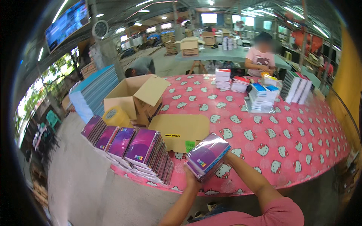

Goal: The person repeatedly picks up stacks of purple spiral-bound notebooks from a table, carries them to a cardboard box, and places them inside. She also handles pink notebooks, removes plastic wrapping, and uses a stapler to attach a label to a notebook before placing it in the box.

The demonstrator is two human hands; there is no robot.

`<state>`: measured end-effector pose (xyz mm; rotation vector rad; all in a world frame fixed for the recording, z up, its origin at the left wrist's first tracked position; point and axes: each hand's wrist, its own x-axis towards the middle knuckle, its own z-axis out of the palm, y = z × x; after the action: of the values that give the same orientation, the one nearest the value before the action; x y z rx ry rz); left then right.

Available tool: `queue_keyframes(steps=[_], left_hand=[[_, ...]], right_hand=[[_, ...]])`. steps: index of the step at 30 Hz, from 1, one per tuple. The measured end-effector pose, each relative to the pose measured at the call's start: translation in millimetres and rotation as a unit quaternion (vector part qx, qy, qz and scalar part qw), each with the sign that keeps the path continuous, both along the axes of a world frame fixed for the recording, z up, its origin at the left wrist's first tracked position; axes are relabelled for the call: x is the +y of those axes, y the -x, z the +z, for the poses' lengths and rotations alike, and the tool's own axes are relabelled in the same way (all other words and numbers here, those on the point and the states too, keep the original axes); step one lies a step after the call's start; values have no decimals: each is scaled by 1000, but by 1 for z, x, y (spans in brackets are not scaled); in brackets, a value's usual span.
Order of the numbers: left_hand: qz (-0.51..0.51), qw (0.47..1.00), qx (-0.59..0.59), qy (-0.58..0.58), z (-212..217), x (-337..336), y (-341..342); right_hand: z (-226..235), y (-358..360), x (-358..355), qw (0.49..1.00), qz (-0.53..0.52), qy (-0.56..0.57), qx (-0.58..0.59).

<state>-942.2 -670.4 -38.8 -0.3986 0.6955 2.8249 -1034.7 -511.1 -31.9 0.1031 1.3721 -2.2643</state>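
Note:
A thick stack of purple notebooks (208,152) with a blue spiral edge is held above the near edge of the table, and its shiny surface looks like clear plastic wrap. My left hand (191,178) grips its lower left side, while my right hand (229,158) is closed on the right side, its fingers partly hidden. Just beyond lies a flat brown cardboard piece (179,126) with a green label. To the left stand several tall piles of purple spiral notebooks (141,147).
An open carton (122,92) stands behind the piles, with a roll of yellowish tape (116,116) beside it. Light-blue sheets (94,90) are stacked at the far left. Across the pink patterned tablecloth (241,118), a person (260,58) works near more notebook stacks (262,98).

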Motion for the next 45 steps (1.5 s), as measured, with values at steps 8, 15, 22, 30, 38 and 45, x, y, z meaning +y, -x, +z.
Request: queue_keyframes(steps=[8, 15, 22, 30, 38, 45], left_hand=[[103, 973, -5, 206, -20, -24, -19], [148, 683, 298, 650, 31, -18, -52], [159, 596, 252, 746, 34, -12, -26], [198, 606, 350, 687, 61, -24, -46], [502, 376, 245, 739, 187, -172, -86], [583, 428, 91, 685, 183, -324, -1]], right_hand=[[-12, 39, 19, 970, 0, -192, 146], [132, -38, 12, 532, 191, -487, 666], [98, -31, 39, 445, 117, -487, 743], [80, -23, 62, 681, -229, -317, 619], [125, 15, -34, 834, -253, 150, 468], [208, 0, -238, 369, 63, -199, 906]])
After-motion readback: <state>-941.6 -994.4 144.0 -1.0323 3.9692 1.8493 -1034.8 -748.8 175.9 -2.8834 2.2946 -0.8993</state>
